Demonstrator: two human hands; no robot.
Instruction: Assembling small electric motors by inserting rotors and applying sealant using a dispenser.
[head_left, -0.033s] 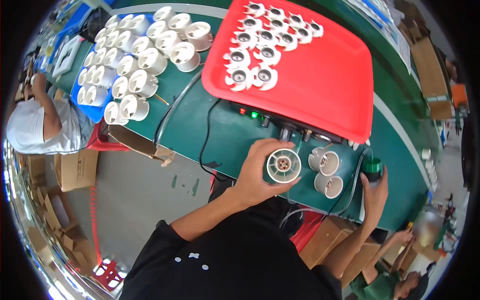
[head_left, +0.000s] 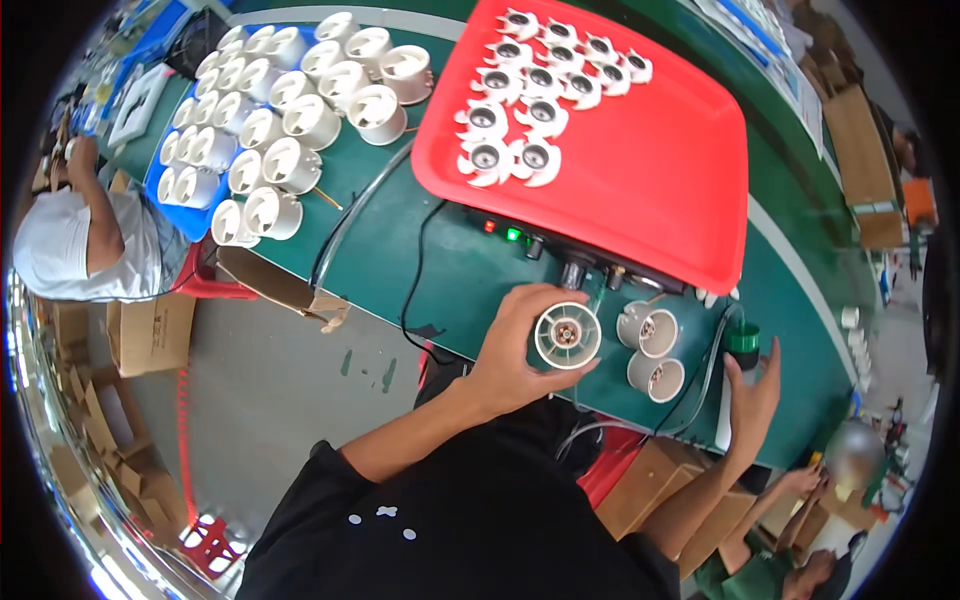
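White round housings [head_left: 290, 165] crowd the far-left desk [head_left: 450, 270]. Left hand [head_left: 515, 350] wraps around a white round fan housing [head_left: 566, 336] at the near desk edge, open face up; best kept level, fingers off the centre. Two more housings [head_left: 652, 352] sit just right. Right hand [head_left: 752, 385] open, fingers spread, near a green cap [head_left: 742, 340]. Red tray [head_left: 640, 190] lies far.

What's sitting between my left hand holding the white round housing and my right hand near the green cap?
In the head view, two white cup-shaped housings stand on the green table between the left hand and the right hand.
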